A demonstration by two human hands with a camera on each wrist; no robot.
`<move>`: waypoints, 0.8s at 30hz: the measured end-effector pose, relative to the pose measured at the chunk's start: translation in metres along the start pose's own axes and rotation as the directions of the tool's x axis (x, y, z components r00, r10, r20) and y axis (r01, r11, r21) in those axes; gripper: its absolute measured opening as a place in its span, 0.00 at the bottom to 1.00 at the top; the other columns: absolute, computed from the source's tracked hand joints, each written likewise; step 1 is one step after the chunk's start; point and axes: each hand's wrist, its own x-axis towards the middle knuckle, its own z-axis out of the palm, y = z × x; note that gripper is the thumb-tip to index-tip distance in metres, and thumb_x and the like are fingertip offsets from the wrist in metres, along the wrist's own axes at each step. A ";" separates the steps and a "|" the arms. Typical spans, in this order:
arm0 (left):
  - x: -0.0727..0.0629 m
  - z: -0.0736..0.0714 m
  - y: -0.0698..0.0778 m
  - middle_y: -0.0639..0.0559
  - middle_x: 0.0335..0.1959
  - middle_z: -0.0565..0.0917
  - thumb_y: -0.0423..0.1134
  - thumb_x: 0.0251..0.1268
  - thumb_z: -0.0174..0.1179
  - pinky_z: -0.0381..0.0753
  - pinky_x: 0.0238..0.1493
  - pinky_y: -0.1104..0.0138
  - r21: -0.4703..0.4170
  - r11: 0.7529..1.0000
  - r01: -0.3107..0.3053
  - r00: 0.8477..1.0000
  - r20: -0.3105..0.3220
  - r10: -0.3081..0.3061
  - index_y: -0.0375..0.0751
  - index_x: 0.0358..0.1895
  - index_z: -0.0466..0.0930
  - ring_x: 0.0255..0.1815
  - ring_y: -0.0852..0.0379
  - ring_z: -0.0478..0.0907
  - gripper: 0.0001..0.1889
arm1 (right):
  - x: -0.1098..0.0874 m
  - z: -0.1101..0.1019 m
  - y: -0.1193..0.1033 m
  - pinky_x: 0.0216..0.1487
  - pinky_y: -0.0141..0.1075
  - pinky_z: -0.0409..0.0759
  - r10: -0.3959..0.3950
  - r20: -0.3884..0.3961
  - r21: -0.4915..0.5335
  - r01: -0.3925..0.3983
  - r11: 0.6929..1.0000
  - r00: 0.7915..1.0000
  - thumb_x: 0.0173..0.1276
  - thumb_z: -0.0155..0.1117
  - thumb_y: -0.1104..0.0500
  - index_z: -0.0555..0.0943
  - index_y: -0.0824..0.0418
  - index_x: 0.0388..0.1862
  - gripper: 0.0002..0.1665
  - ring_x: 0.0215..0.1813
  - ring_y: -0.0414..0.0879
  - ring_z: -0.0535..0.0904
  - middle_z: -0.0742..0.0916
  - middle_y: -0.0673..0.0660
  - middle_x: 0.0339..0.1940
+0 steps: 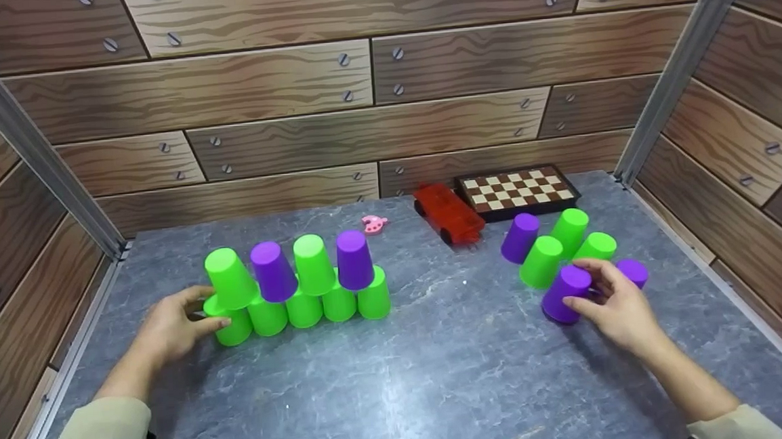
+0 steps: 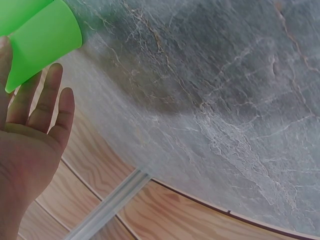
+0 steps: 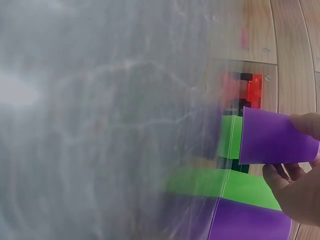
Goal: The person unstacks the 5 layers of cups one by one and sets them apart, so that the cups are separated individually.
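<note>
Upside-down cups stand in two tiers on the left side of the table. The lower row is several green cups [image 1: 305,311]; on top are a green cup [image 1: 229,278], a purple cup [image 1: 273,272], another green cup [image 1: 314,265] and another purple cup [image 1: 355,261]. My left hand [image 1: 175,324] holds the leftmost lower green cup [image 2: 47,42] between thumb and fingers, the thumb across its front. On the right, my right hand [image 1: 617,304] grips a purple cup [image 3: 272,136] by its sides, its rim seemingly just off the table.
Beside the right hand stand green cups [image 1: 541,262] and purple cups [image 1: 520,239], upside down. Farther back lie a red toy car [image 1: 448,214], a checkered board [image 1: 517,190] and a small pink piece [image 1: 374,224]. Wood-patterned walls [image 1: 274,84] enclose the table [image 1: 348,398].
</note>
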 end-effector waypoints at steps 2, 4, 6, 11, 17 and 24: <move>0.000 0.000 0.000 0.30 0.58 0.85 0.41 0.66 0.77 0.87 0.57 0.46 0.001 1.000 0.000 1.000 0.001 0.000 0.26 0.69 0.75 0.58 0.31 0.84 0.33 | 0.000 0.000 0.001 0.63 0.18 0.72 0.004 0.005 -0.004 -0.004 1.000 1.000 0.67 0.76 0.70 0.71 0.72 0.73 0.38 0.66 0.44 0.79 0.80 0.74 0.69; 0.000 0.000 -0.001 0.29 0.58 0.84 0.41 0.66 0.76 0.87 0.57 0.46 0.001 1.000 0.002 1.000 0.003 -0.002 0.26 0.69 0.75 0.58 0.30 0.84 0.34 | 0.001 0.000 0.002 0.64 0.19 0.72 0.006 0.008 -0.009 -0.006 1.000 1.000 0.67 0.75 0.70 0.70 0.72 0.74 0.38 0.69 0.56 0.78 0.79 0.74 0.69; 0.001 0.000 -0.001 0.29 0.58 0.84 0.41 0.66 0.77 0.87 0.56 0.46 0.002 1.000 0.002 1.000 0.004 -0.002 0.26 0.69 0.75 0.58 0.31 0.84 0.34 | 0.001 0.000 0.004 0.64 0.19 0.72 0.004 0.012 -0.011 -0.004 1.000 1.000 0.67 0.75 0.71 0.70 0.73 0.74 0.39 0.71 0.64 0.75 0.79 0.75 0.70; 0.002 0.000 -0.001 0.29 0.58 0.84 0.40 0.66 0.76 0.88 0.56 0.46 0.001 1.000 -0.008 1.000 0.004 0.008 0.26 0.69 0.75 0.58 0.31 0.84 0.33 | 0.002 0.000 0.005 0.63 0.18 0.72 -0.001 0.009 -0.007 0.001 1.000 1.000 0.67 0.75 0.71 0.70 0.74 0.73 0.38 0.71 0.67 0.74 0.78 0.76 0.70; 0.001 0.000 -0.001 0.29 0.58 0.84 0.41 0.66 0.77 0.88 0.56 0.46 -0.002 1.000 -0.004 1.000 0.004 0.004 0.26 0.69 0.75 0.58 0.30 0.84 0.34 | 0.002 0.000 0.007 0.63 0.17 0.71 -0.013 0.007 -0.004 0.013 1.000 1.000 0.66 0.75 0.72 0.70 0.74 0.73 0.39 0.71 0.68 0.74 0.78 0.77 0.70; 0.001 0.000 -0.001 0.29 0.57 0.84 0.40 0.66 0.76 0.87 0.57 0.46 -0.004 1.000 -0.005 1.000 0.003 0.005 0.26 0.69 0.75 0.58 0.30 0.84 0.33 | 0.002 -0.001 0.009 0.65 0.19 0.70 -0.006 0.012 0.005 0.006 1.000 1.000 0.67 0.74 0.73 0.69 0.74 0.74 0.39 0.73 0.69 0.73 0.77 0.77 0.71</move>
